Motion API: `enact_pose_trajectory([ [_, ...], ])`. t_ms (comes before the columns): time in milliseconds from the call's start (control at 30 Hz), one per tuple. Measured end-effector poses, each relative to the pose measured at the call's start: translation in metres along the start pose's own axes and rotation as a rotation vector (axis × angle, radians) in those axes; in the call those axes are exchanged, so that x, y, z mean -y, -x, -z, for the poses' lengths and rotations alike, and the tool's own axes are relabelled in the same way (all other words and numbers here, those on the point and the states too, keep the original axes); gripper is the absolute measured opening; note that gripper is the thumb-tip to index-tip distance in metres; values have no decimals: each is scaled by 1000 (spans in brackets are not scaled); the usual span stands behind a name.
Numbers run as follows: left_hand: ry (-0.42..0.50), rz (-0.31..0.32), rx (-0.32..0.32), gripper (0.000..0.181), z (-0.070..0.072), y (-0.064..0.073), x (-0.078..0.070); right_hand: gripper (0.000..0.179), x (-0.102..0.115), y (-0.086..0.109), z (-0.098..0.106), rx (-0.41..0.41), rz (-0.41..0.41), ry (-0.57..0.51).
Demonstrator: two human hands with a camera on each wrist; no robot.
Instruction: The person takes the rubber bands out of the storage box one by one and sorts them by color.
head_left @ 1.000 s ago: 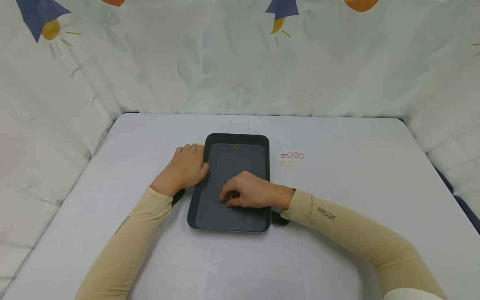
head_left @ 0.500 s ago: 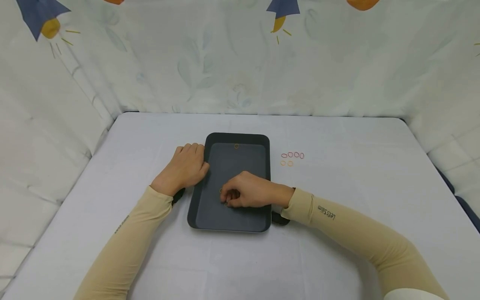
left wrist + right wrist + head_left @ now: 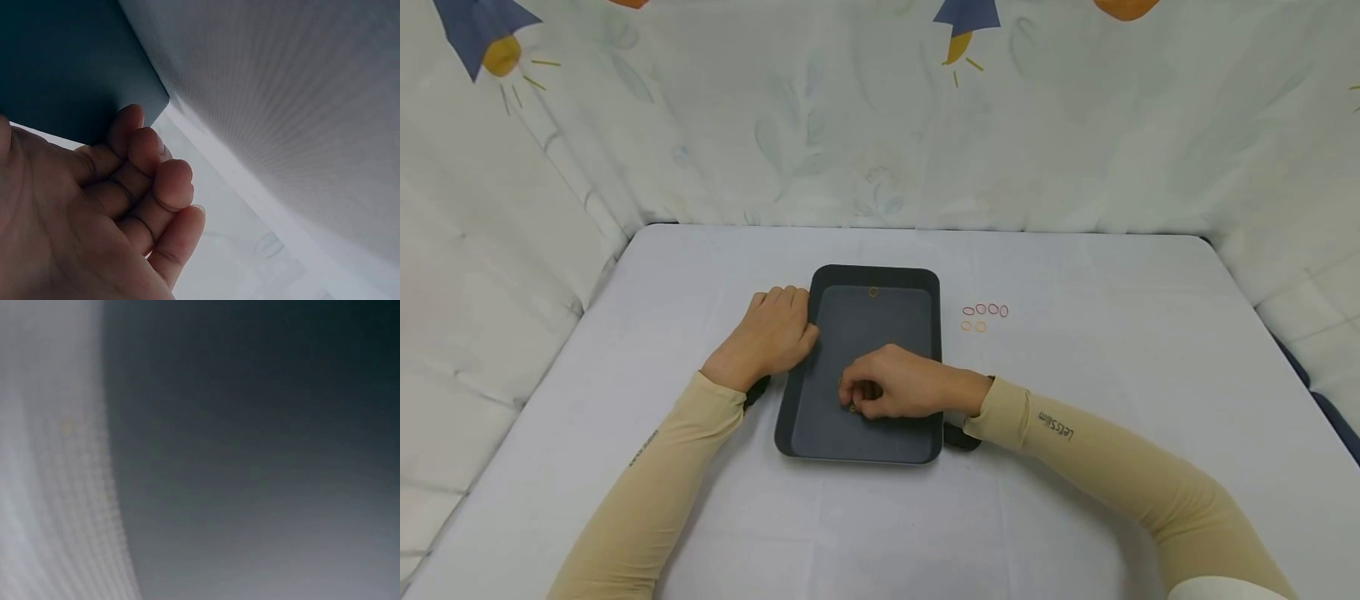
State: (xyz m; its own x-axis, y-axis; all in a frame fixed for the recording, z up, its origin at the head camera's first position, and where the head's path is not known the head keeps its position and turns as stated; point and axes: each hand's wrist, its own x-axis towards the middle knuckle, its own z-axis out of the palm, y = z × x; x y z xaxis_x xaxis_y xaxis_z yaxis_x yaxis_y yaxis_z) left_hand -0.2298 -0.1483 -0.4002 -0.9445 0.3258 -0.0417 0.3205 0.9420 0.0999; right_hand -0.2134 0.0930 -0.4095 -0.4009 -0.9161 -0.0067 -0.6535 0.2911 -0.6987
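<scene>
A dark grey rectangular tray (image 3: 827, 433) lies on the white table, its long side running away from me. My left hand (image 3: 766, 337) grips its left rim, thumb over the edge and fingers curled against the outer wall; in the left wrist view the curled fingers (image 3: 172, 181) meet the dark tray wall (image 3: 62, 69). Over the tray's middle, my right hand (image 3: 895, 383) pinches a small yellowish rubber band (image 3: 852, 408) close to the tray floor, mostly hidden by the fingers. Another yellowish rubber band (image 3: 873, 292) lies inside at the tray's far end.
On the table right of the tray, several red rubber bands (image 3: 993, 309) form a row. Two orange rubber bands (image 3: 981, 327) lie just nearer to me. A white patterned curtain (image 3: 865, 125) stands behind the table. The right wrist view is blurred.
My right hand has shifted very slightly toward me, and the band at its fingertips shows a little more. The left hand and the tray stay put.
</scene>
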Motion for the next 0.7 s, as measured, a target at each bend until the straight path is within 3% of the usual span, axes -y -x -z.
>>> enact_pose_trajectory([
  [300, -3, 2, 6, 23, 0, 0, 0, 13, 0, 2, 1, -39, 26, -7],
  [700, -9, 4, 7, 23, 1, 1, -1, 17, -4, 5, 1, -46, -2, -47],
])
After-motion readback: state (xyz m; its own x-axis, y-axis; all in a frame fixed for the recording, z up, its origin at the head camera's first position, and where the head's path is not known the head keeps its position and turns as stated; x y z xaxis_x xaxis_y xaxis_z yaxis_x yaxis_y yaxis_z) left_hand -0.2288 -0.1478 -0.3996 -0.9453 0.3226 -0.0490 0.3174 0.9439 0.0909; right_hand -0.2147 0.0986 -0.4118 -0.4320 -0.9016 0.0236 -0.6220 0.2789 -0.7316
